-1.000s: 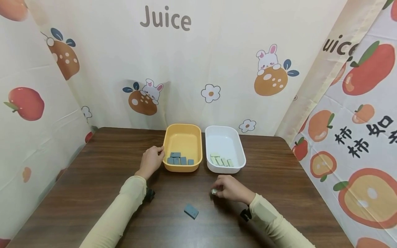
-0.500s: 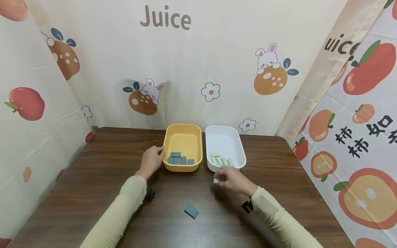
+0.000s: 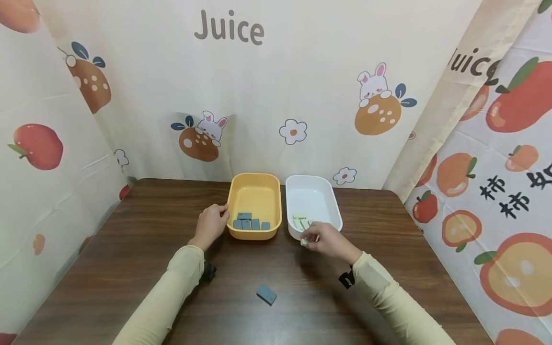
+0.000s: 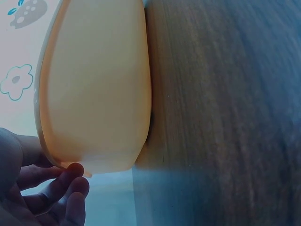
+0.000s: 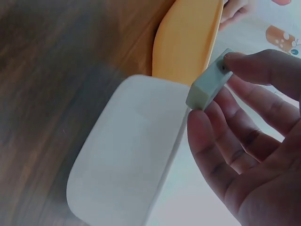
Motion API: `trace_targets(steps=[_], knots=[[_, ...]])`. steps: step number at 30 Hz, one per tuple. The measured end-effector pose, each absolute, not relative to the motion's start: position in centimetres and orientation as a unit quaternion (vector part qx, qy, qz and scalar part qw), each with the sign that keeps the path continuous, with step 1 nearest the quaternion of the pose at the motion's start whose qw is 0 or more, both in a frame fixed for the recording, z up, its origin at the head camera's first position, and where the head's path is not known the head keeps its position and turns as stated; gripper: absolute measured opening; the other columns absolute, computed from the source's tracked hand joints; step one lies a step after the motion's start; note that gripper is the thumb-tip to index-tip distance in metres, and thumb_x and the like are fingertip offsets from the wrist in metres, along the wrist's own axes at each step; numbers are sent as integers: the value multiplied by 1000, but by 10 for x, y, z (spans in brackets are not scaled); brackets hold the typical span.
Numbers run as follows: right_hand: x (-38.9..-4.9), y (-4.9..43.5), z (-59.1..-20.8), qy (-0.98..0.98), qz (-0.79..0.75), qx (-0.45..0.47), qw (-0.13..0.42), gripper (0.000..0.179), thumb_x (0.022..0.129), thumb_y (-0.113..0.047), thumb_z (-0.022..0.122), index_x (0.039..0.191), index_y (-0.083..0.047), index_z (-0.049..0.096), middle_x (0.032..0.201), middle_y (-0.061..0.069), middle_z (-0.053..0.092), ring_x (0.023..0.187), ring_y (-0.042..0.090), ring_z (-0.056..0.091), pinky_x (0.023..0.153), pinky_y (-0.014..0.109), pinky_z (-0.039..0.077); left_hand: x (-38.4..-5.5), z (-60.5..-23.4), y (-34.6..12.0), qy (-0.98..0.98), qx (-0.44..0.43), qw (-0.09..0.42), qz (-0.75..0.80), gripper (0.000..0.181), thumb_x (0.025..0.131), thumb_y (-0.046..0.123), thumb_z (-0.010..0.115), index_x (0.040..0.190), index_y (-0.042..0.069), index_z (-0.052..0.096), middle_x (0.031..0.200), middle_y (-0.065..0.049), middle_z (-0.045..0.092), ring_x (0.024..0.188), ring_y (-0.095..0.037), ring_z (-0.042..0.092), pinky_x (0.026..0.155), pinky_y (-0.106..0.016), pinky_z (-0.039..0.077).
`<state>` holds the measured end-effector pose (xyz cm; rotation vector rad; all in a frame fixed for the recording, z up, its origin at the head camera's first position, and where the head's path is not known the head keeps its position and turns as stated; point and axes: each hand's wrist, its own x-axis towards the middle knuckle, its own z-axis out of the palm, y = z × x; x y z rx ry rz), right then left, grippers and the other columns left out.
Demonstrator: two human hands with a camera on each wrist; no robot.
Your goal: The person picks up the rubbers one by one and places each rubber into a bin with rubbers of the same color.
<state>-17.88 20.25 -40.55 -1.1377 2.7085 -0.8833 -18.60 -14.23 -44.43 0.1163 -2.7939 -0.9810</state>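
Observation:
My left hand (image 3: 210, 223) pinches the left rim of a yellow plastic bin (image 3: 254, 196); the left wrist view shows its fingertips at the bin's edge. Several blue-grey blocks (image 3: 246, 224) lie in the near end of that bin. My right hand (image 3: 331, 242) holds a small pale green rectangular block (image 5: 210, 81) between thumb and fingers, with a dark dot visible on it. This hand is over the near rim of a white plastic bin (image 3: 311, 194). Pale green blocks (image 3: 299, 221) lie inside the white bin, partly hidden by the fingers.
A lone blue-grey block (image 3: 266, 294) lies on the brown wooden table (image 3: 233, 316), in front of the bins. The two bins stand side by side at the table's far edge. Behind them hangs a printed curtain (image 3: 276, 86), and more printed cloth encloses both sides.
My right hand has lifted the pale green block off the table and carried it forward to the white bin's near rim. The left hand stays at the yellow bin.

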Motion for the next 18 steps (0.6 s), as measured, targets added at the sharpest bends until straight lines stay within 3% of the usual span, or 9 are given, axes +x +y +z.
trace_targets(steps=[13,18], knots=[[-195,209,-400,896,-294,-332,27,17,79,0,73,96,-1,74,83,4,67,77,10,60,67,21,49,-186,-447,-144,-938,35,102,-330,35,94,18,60,125,2,65,111,-19,69,71,-23,53,62,-31,44],[-201,210,-398,901,-285,-328,11,17,80,0,72,97,1,74,83,5,67,76,11,59,66,22,48,-187,-448,-145,-936,34,114,-331,34,93,18,61,122,2,67,111,-18,69,79,-25,58,71,-38,50]])
